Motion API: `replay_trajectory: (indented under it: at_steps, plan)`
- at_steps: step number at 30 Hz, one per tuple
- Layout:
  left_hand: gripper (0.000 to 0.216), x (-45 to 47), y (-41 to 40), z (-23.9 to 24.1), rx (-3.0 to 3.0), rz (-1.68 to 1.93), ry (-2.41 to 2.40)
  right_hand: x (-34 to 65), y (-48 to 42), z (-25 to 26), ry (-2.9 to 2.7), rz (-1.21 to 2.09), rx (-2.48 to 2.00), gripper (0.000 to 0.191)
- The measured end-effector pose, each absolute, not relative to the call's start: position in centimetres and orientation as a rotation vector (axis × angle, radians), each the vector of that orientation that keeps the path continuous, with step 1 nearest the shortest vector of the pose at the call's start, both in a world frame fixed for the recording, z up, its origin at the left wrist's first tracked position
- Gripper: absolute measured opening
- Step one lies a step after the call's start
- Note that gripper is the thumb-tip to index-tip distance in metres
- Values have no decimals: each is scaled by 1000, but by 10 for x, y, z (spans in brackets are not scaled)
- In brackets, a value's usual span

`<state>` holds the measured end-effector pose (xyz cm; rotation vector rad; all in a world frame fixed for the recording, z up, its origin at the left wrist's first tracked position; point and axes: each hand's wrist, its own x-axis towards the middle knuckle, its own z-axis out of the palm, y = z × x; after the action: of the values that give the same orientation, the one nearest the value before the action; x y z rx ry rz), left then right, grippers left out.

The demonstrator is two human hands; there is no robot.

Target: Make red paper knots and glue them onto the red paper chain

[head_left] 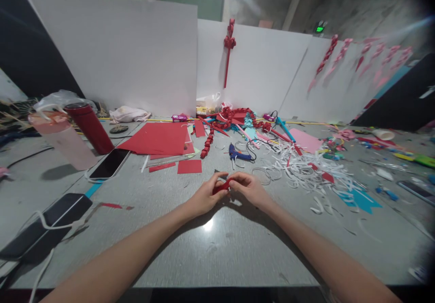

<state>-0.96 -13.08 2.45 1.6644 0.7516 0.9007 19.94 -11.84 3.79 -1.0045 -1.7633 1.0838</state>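
Both of my hands meet over the grey table, pinching one small red folded strip (221, 187) between them. My left hand (205, 195) grips its left part with thumb and fingers. At its right end, the fingertips of my right hand (250, 189) are closed on it. Part of the strip is hidden by the fingers, and I cannot tell whether it is paper or felt. Just beyond the hands lies a blue glue gun (240, 153). A small red rectangle (189, 166) rests to the left of it, near larger red sheets (158, 138).
White paper shreds (306, 171) spread to the right. A phone (110, 163), a pink bottle (66, 140), a red flask (91, 128) and a black power bank (47, 226) with cables stand or lie left. White panels (254, 67) with a hanging red braid (229, 45) close off the back.
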Motion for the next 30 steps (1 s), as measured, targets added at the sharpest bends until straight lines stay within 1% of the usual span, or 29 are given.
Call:
replay_trajectory:
  at_steps: [6, 12, 17, 22, 26, 30]
  plan:
    - [39, -8, -130, 18, 1631, 915, 696, 195, -120, 38, -1733, 1133, -994, 30]
    - [36, -8, -131, 21, 1630, 913, 701, 193, -121, 38, -1731, 1082, -1017, 34]
    - [35, -8, -131, 20, 1647, 919, 681, 192, -121, 34, -1715, 1144, -995, 35]
    - [35, -7, -132, 21, 1653, 933, 731, 192, -122, 34, -1724, 1031, -1074, 37]
    - [25, -9, -131, 27, 1695, 919, 839, 195, -121, 38, -1704, 923, -1140, 38]
    - [32, -9, -129, 31, 1594, 909, 950, 198, -118, 40, -1657, 864, -1137, 40]
